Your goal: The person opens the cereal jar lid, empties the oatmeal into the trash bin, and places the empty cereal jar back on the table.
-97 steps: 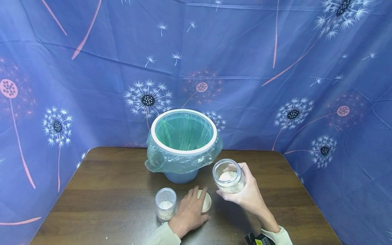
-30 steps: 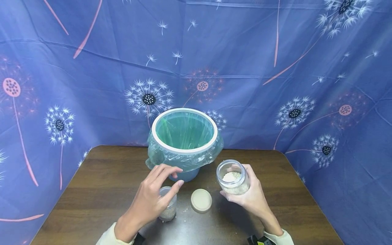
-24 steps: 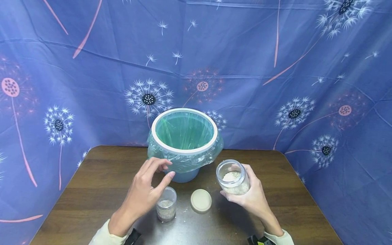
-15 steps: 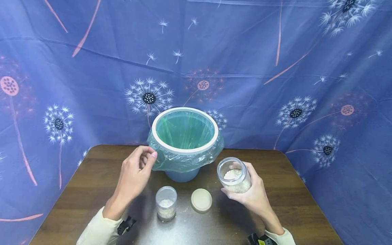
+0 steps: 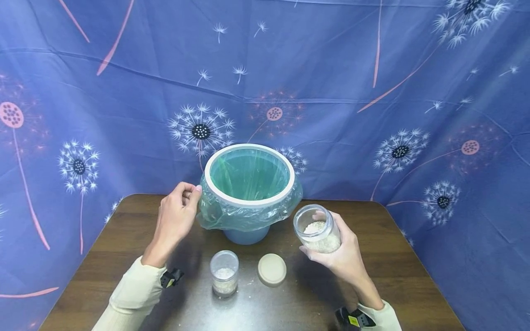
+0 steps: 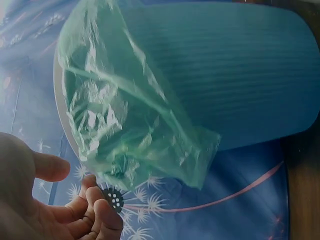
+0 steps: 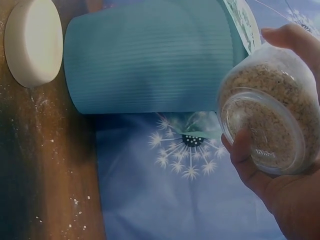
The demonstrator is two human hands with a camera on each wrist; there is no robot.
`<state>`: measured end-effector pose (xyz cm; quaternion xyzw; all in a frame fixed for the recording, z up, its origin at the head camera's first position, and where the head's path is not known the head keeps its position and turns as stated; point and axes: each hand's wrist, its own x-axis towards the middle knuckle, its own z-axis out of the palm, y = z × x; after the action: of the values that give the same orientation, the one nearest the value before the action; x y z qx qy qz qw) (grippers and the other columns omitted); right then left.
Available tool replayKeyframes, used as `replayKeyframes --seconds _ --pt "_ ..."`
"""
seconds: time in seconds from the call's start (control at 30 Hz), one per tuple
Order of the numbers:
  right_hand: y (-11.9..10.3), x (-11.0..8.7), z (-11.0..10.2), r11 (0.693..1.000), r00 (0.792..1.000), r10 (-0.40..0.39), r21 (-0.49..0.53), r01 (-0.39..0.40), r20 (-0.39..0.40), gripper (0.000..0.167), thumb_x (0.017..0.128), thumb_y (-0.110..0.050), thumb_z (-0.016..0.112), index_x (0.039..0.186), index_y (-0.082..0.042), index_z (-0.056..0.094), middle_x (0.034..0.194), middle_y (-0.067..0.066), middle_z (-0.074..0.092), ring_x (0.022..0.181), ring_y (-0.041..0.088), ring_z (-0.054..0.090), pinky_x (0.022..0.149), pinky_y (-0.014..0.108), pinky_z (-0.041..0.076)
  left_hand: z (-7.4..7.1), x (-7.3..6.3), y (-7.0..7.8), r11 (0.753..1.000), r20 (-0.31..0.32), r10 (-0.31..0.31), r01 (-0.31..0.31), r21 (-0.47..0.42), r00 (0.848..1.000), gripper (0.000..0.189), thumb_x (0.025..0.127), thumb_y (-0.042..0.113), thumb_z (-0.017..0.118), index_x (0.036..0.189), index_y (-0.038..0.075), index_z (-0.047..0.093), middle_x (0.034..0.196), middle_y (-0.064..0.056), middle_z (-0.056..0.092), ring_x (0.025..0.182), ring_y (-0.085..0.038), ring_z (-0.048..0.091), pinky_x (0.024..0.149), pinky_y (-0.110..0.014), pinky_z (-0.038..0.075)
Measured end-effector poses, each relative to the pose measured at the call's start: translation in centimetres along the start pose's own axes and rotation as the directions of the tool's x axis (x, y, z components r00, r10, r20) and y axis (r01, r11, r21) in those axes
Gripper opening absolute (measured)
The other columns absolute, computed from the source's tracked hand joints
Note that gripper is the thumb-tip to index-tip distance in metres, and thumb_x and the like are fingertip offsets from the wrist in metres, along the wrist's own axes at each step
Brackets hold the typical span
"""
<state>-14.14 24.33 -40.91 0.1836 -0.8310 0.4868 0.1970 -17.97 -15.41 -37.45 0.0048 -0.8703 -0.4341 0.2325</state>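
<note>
My right hand grips a clear jar partly filled with pale, coarse grains. It is off the table, its open mouth tilted toward the head camera. In the right wrist view, fingers and thumb wrap the jar. My left hand is at the left side of a blue bin lined with a green plastic bag. In the left wrist view, the left hand's fingers curl loosely beside the bag, with a gap between thumb and fingers.
A smaller clear jar with pale grains stands on the brown table. To its right lies a round cream lid. Scattered crumbs lie on the tabletop. A blue patterned cloth hangs behind.
My left hand has left the lid, passed over the smaller jar and moved up and left to the bin's side. The right hand keeps its jar, now slightly higher.
</note>
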Motion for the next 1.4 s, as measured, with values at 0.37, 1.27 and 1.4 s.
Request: replayKeyframes --seconds 0.37,1.27,1.4 --pt "-1.6 2.1 0.0 0.998 0.997 -0.064 -0.025 0.062 -0.053 0.096 0.060 -0.005 0.103 0.145 -0.014 0.061 0.129 0.007 0.072 0.116 0.021 0.065 0.098 0.020 0.045 0.0 3.0 0.5 1.000 -0.016 -0.003 0.003 0.026 1.000 0.045 0.109 0.049 0.052 0.110 0.007 0.069 0.091 -0.009 0.067 0.081 -0.027 0.061 0.076 -0.042 0.043" --pt "-3.0 7.9 0.6 0.993 0.994 -0.095 -0.077 0.091 -0.047 0.109 0.059 -0.013 0.106 0.152 -0.021 0.050 0.134 0.011 0.068 0.120 0.024 0.062 0.094 0.042 0.044 1.1 5.8 1.6 0.971 0.188 -0.155 0.114 0.212 0.970 0.038 0.098 0.050 0.051 0.102 0.014 0.064 0.097 -0.007 0.068 0.096 -0.036 0.065 0.085 -0.056 0.045" --pt "-2.9 8.6 0.4 0.990 0.993 -0.104 -0.100 0.100 -0.045 0.102 0.060 -0.020 0.106 0.147 -0.023 0.053 0.133 0.004 0.069 0.118 0.021 0.063 0.092 0.043 0.045 1.1 5.8 1.7 0.971 0.184 -0.148 0.107 0.215 0.972 0.038 0.098 0.049 0.051 0.102 0.014 0.064 0.097 -0.008 0.068 0.094 -0.037 0.065 0.084 -0.057 0.045"
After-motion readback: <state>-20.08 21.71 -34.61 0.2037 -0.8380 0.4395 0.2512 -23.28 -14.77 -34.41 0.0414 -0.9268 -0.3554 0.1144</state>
